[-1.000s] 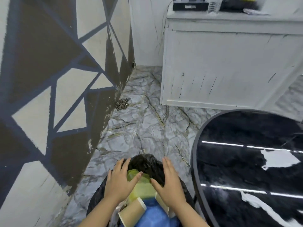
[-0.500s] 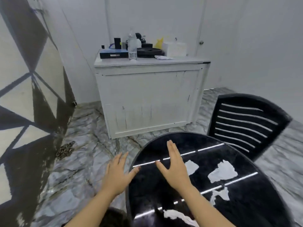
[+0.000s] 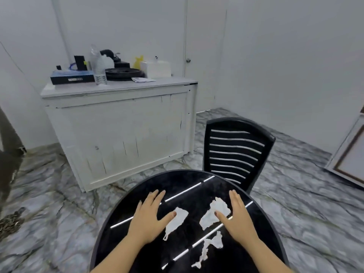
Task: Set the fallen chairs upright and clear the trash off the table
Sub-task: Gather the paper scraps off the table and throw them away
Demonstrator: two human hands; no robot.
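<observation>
A round glossy black table [image 3: 264, 245] fills the lower middle of the head view. Three torn white paper scraps lie on it: one [image 3: 177, 220] by my left thumb, one [image 3: 215, 212] by my right thumb, and a long ragged one [image 3: 211, 245] nearer to me. My left hand [image 3: 148, 217] hovers flat over the table's left side, fingers apart, holding nothing. My right hand [image 3: 239, 215] is spread over the right side, also holding nothing. A black slatted chair [image 3: 236, 152] stands upright behind the table's far right edge.
A white cabinet [image 3: 122, 131] stands at the back left with a water bottle [image 3: 99, 67], boxes and other items on top. A white door [image 3: 204, 56] is behind it. A framed board [image 3: 352, 154] leans at the right. The floor is grey marble.
My view swung up and right from the black trash bag on the floor to the table. Both hands left the bag and now hover spread over the paper scraps.
</observation>
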